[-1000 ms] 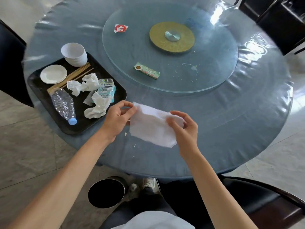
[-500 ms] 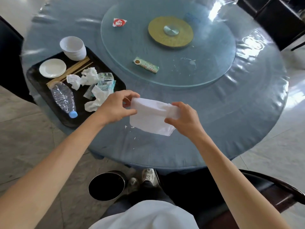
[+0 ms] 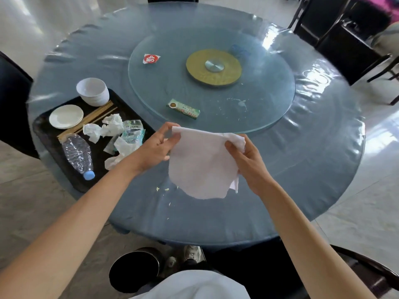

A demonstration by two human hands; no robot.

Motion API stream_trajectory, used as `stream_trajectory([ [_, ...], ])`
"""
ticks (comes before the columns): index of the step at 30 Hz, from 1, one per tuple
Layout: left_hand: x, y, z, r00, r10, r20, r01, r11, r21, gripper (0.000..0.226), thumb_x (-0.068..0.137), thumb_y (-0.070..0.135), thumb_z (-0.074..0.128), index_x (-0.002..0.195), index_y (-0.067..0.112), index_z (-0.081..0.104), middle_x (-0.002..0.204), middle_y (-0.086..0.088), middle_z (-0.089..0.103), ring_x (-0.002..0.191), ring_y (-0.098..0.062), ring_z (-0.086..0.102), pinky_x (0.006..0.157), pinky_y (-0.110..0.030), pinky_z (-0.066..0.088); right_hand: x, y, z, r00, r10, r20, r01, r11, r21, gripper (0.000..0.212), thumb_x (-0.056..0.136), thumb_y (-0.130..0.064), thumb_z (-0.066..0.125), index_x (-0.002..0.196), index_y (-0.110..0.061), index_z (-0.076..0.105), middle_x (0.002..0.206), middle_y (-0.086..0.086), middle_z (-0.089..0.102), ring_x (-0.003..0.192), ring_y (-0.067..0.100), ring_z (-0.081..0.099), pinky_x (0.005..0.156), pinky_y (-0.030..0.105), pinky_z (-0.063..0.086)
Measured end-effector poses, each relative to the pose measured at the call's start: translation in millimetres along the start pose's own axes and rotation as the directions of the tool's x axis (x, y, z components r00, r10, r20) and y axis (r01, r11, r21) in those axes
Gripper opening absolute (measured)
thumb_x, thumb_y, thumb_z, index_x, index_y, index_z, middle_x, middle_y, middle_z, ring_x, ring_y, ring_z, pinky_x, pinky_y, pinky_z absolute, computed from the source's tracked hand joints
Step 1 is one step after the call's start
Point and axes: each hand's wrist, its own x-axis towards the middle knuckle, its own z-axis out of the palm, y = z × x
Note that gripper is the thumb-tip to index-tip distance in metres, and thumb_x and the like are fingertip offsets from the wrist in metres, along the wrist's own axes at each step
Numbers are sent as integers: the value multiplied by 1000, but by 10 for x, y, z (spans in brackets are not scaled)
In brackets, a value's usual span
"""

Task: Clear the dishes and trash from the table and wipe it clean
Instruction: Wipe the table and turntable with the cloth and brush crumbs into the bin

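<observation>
A white cloth (image 3: 200, 162) hangs unfolded above the near part of the round blue table (image 3: 313, 169). My left hand (image 3: 155, 147) pinches its upper left corner and my right hand (image 3: 248, 160) grips its upper right corner. On the table's left a black tray (image 3: 49, 145) holds a white bowl (image 3: 92, 91), a small white plate (image 3: 65, 116), wooden chopsticks (image 3: 90, 119), crumpled tissues (image 3: 108, 127), a plastic wrapper (image 3: 132, 132) and a squashed water bottle (image 3: 77, 155). The glass turntable (image 3: 259, 108) carries a green packet (image 3: 183, 108) and a red-and-white wrapper (image 3: 151, 59). Small crumbs (image 3: 162, 189) lie under the cloth.
A black bin (image 3: 133, 270) stands on the floor below the table's near edge, next to my shoes (image 3: 192, 253). Dark chairs stand at the far right (image 3: 336, 33), far left (image 3: 10, 104) and near right (image 3: 367, 268). A wet smear (image 3: 239, 102) marks the turntable.
Both hands have lifted the cloth off the table and spread it, so it now hangs open and larger. The view has tilted up, showing more of the table's far side.
</observation>
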Motion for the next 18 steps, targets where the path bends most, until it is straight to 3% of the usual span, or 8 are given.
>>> stream_trajectory([
  [2,48,-111,81,995,-101,14,101,995,15,42,99,35,62,135,41,41,112,5,75,110,-17,70,100,-55,52,61,98,34,994,67,-91,-69,997,-21,9,104,-32,61,110,-27,64,86,-12,70,77,10,66,64,23,55],
  [4,91,-230,174,983,-182,27,182,983,-17,73,96,20,69,149,39,24,120,-4,74,112,-22,70,96,-56,55,130,223,44,985,135,-105,-138,990,-22,18,104,-36,60,122,-34,61,100,-7,70,83,12,67,71,28,59],
  [7,135,-401,267,965,-259,37,261,964,-45,101,89,1,73,155,45,9,129,-15,67,112,-27,70,92,-52,58,204,377,19,938,342,-52,-338,938,73,48,99,-41,67,142,-35,46,115,2,70,89,18,74,72,35,61],
  [10,177,-548,308,943,-327,51,331,934,-133,114,86,-10,72,158,45,3,135,-20,60,115,-30,69,96,-50,56,239,483,-126,893,446,65,-450,876,173,74,86,-28,84,146,-34,41,116,10,74,92,28,78,76,44,63],
  [12,186,-618,317,928,-364,79,372,911,-175,115,87,-12,69,159,40,-5,125,-22,68,114,-33,69,94,-42,58,237,519,-240,899,413,142,-433,888,155,77,83,-16,86,143,-39,42,113,13,76,94,32,77,80,47,63],
  [14,205,-681,316,925,-370,90,380,911,-162,109,89,-10,67,160,34,-2,117,-22,73,111,-34,70,92,-37,59,235,547,-329,911,369,184,-388,918,79,76,84,-9,83,141,-43,45,105,13,79,95,30,77,83,45,62],
  [18,257,-752,343,946,-323,-4,320,938,-130,68,92,-4,67,145,34,46,108,-20,76,109,-39,70,88,-38,61,299,674,-434,944,296,144,-288,955,-75,73,90,-7,75,130,-62,49,100,23,76,94,35,74,93,52,59],
])
